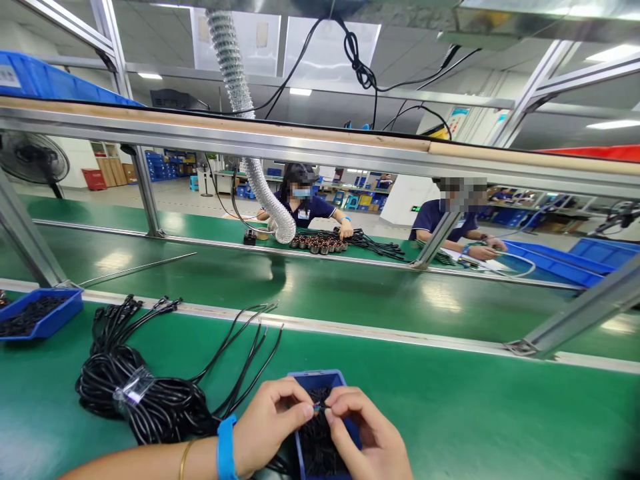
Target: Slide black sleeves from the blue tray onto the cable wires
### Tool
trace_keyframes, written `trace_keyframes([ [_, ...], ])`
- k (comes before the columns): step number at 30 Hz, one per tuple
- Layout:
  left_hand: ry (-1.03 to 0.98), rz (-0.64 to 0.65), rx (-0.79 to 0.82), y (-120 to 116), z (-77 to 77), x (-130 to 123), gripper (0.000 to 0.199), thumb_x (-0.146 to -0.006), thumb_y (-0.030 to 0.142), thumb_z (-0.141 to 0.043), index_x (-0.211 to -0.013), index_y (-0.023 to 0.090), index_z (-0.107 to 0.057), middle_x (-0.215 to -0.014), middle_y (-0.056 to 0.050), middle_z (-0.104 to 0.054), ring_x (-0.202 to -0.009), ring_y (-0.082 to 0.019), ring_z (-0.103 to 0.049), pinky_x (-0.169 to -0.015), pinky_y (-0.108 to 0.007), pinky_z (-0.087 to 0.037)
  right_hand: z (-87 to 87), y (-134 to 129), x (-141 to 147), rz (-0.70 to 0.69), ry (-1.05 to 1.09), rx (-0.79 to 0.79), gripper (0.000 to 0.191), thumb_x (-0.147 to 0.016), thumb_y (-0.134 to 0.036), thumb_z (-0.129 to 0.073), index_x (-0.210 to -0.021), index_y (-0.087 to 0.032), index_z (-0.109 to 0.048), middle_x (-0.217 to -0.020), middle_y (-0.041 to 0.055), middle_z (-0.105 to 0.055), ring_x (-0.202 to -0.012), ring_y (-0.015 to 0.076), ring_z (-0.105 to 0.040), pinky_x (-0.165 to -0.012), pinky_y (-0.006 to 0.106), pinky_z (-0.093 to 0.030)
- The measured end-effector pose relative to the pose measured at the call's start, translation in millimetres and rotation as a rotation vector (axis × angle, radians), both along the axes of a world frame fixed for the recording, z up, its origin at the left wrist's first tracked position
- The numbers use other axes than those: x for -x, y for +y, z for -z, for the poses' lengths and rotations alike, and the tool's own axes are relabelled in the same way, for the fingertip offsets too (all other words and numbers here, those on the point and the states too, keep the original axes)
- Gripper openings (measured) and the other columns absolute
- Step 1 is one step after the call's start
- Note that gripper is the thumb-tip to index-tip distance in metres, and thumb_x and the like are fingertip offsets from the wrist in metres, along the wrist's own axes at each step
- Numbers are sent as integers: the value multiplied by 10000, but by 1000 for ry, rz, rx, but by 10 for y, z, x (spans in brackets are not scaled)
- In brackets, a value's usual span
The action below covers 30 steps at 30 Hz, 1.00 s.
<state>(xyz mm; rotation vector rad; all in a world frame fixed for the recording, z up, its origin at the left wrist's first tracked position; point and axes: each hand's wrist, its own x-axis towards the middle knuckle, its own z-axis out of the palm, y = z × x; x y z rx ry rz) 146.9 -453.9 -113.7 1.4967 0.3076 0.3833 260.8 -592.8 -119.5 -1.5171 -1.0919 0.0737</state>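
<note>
Over a small blue bin (319, 378) full of small black parts (320, 443), my two hands meet fingertip to fingertip. My left hand (270, 423) wears a blue wristband and pinches the end of a thin cable, where tiny coloured wires (317, 407) show. Thumb and finger of my right hand (367, 433) are closed on a small black piece (325, 405) against those wires; its exact kind is too small to tell. To the left lies a bundle of black cables (165, 407), tied with clear wrap, its loose ends (255, 340) reaching toward the bin.
Another blue bin (70, 310) of black parts sits at the far left. A metal frame (320, 147) crosses ahead, with a flexible silver duct (250, 147) hanging down. Across the green bench (450, 400) two people work, one beside cables and round metal parts (320, 245).
</note>
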Motion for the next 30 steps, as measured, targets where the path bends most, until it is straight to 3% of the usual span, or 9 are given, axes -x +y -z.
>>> trace_keyframes([
  [5,38,-36,26,6,41,-21,344,-704,474,-764,-738,134,-730,-741,-35,-586,-672,-143,-493,-669,-281,-384,28,35,-1,-39,-14,84,149,-903,-294,-593,-795,-205,-643,-800,50,-663,-733,171,-659,-675,220,-541],
  [10,88,-27,128,-10,26,-35,416,-678,529,-758,-706,128,-651,-593,15,-508,-595,-123,-453,-598,-260,-354,163,86,11,-94,52,94,134,-914,-298,-594,-943,-198,-679,-839,57,-677,-722,167,-671,-649,217,-561],
  [13,101,-25,168,-9,9,-43,437,-664,548,-755,-702,134,-618,-593,23,-500,-583,-116,-447,-592,-255,-355,201,81,8,-55,90,76,171,-899,-299,-623,-1018,-184,-665,-815,56,-676,-699,162,-671,-652,214,-569],
  [18,93,-15,142,-9,-24,-36,444,-668,555,-742,-688,131,-614,-590,22,-489,-588,-116,-440,-596,-255,-353,134,31,-37,0,223,18,213,-857,-387,-678,-835,-178,-712,-864,100,-676,-738,191,-667,-673,243,-585],
  [23,96,-7,135,-4,-40,-27,450,-674,564,-749,-704,131,-631,-589,21,-497,-596,-118,-445,-604,-256,-363,117,24,-65,-78,327,71,224,-821,-404,-720,-858,-188,-765,-916,111,-706,-685,188,-668,-654,268,-594],
  [30,70,2,140,-3,-10,-31,448,-679,565,-753,-704,137,-624,-592,24,-496,-591,-114,-442,-599,-253,-367,70,17,-63,-50,373,53,236,-777,-420,-758,-828,-191,-781,-876,101,-717,-632,189,-671,-623,268,-596],
])
